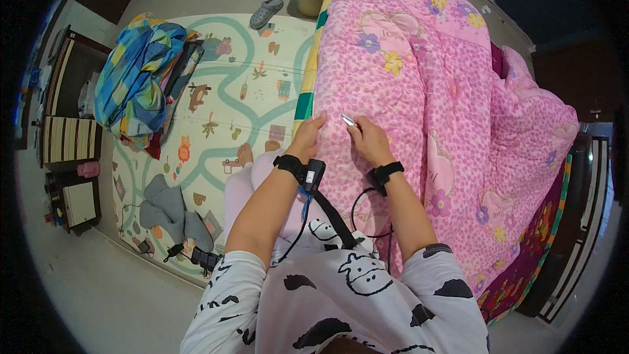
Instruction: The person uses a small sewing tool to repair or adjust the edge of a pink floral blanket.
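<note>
A pink quilt (400, 101) printed with flowers and hearts lies spread in front of me and to my right. My right hand (372, 144) is over it, closed around a small shiny silver tool (348, 120) whose tip points up and to the left. The tool's exact kind is too small to make out. At the quilt's left edge is my left hand (308, 136), its fingers drawn together. Whatever they pinch, if anything, is hidden or too fine to see. A short gap separates the two hands.
Black straps with cables (337, 219) run from my wrists. On the left, a patterned play mat (242, 85) bears a heap of checked cloth (141, 78), grey fabric (164, 206) and power adapters (206, 259). Grey clogs (266, 13) and a bucket (309, 0) stand at the far side.
</note>
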### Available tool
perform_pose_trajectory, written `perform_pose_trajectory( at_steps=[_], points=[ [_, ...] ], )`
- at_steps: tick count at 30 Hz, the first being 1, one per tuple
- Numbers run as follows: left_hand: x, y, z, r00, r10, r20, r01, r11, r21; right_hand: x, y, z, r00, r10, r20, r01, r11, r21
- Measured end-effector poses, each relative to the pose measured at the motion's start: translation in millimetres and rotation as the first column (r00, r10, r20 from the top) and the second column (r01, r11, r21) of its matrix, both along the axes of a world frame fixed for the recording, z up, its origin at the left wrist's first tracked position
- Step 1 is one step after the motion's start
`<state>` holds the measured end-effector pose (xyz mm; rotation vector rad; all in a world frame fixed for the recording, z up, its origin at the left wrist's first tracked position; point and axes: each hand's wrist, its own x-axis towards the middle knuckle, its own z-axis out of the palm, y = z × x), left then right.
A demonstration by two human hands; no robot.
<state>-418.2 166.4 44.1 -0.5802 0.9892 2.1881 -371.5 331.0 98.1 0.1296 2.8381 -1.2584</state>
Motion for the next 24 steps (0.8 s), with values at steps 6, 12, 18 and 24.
perform_pose_trajectory(
  at_steps=[6,12,18,24],
  points=[
    [-3.9,-4.6,-7.6,0.999,-0.037,0.02,0.036,0.999,0.028,-2.7,3.0,4.4,0.995,0.095,-0.003,-0.094,0.988,0.125],
    [-7.5,-8.7,-25.2,0.998,-0.062,0.005,0.062,0.998,0.032,0.9,4.8,3.1,0.982,0.187,0.014,-0.187,0.975,0.121],
    [-6.7,-7.4,-15.1,0.997,-0.072,0.023,0.071,0.996,0.056,0.2,6.6,6.5,0.995,0.095,0.008,-0.095,0.99,0.105],
    [-5.2,-6.2,-5.2,0.998,-0.065,0.021,0.064,0.997,0.043,-0.2,4.4,4.8,0.995,0.097,-0.033,-0.095,0.993,0.069]
  ],
)
